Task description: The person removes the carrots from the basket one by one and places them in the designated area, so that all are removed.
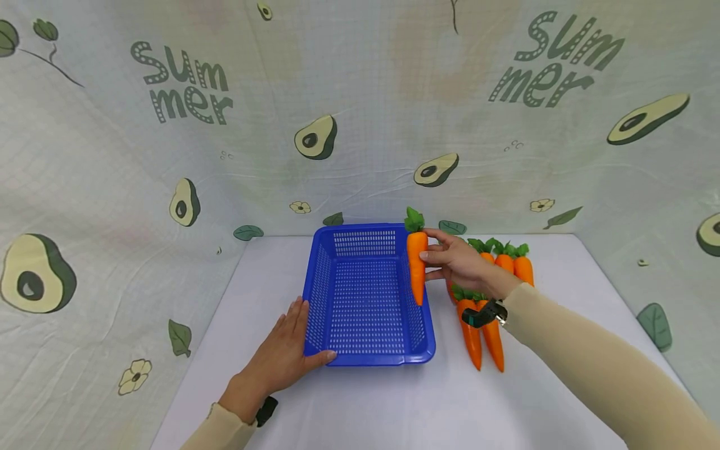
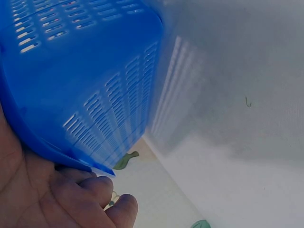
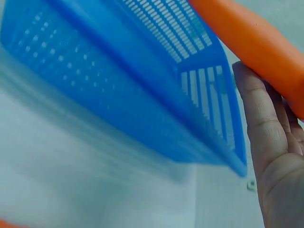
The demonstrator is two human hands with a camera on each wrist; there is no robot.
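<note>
The right hand grips one carrot between thumb and curled fingers. The carrot hangs upright, green top up and tip down, directly over the right wall of the blue basket, partly inside its rim line. The right wrist view shows the carrot lying across the fingers, with the perforated basket wall just beside it.

The left hand lies flat against the basket's front left corner, fingers straight along the left wall and thumb on the front rim. In the left wrist view the fingertips sit just under the rim.

More carrots lie on the white counter to the right of the basket: two near the front, side by side with tips toward the person, and a group farther back, partly hidden behind the right hand. None touch the basket.

The basket interior visible in the head view holds nothing. An avocado-print cloth forms the backdrop on three sides.
</note>
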